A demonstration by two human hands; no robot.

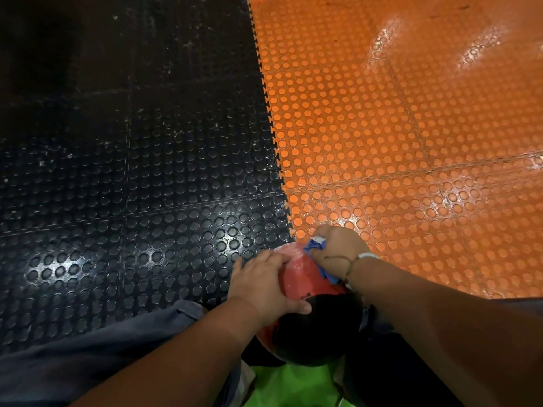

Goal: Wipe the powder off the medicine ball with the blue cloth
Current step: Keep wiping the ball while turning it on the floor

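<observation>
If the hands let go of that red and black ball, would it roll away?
Probably: the ball is round, and the left hand rests on it while the right hand holds the cloth against it. The bumpy floor mat might slow it.

Both bare forearms reach forward, left grip (263, 284) spread flat, right grip (338, 254) curled tight
</observation>
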